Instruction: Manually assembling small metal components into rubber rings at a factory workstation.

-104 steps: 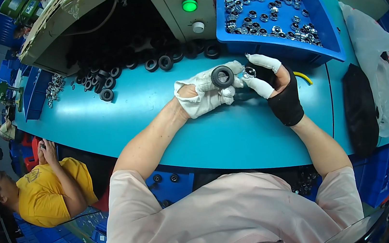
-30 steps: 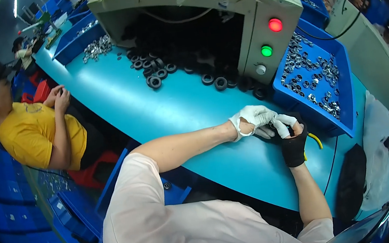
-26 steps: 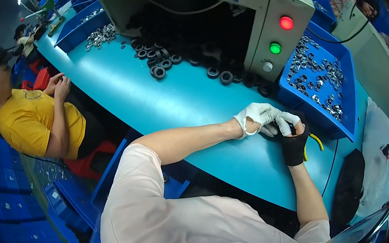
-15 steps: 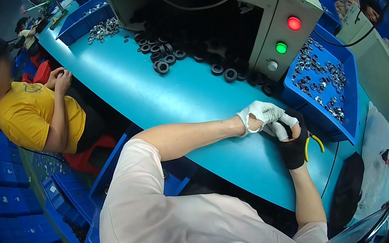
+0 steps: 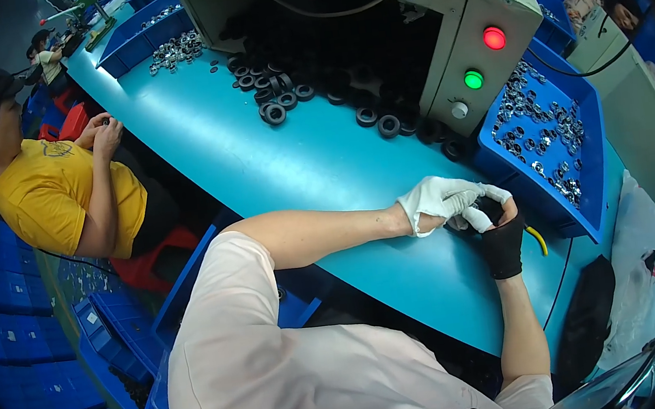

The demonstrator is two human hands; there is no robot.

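My left hand (image 5: 440,200), in a white glove with an opening near the wrist, is closed and meets my right hand (image 5: 504,242) above the table's right part. A black fingerless glove covers my right hand, with white wraps on its fingers, which are bent and closed against the left. Something dark shows between the fingertips; the gloves hide most of it, and I cannot make out what it is. Just right of my right hand lies a tool with a yellow curved handle (image 5: 539,241), partly covered by the hand.
Black rings (image 5: 273,114) lie before a beige machine (image 5: 482,63) with red and green lights. A blue bin (image 5: 593,200) of small metal parts stands right, near a white plastic bag (image 5: 634,273). A person in yellow (image 5: 69,195) sits left along the turquoise table (image 5: 291,176).
My right hand has shifted slightly right and its fingers have turned, covering more of the yellow-handled tool. My left hand stays nearly in place, its fingers reaching a little further right.
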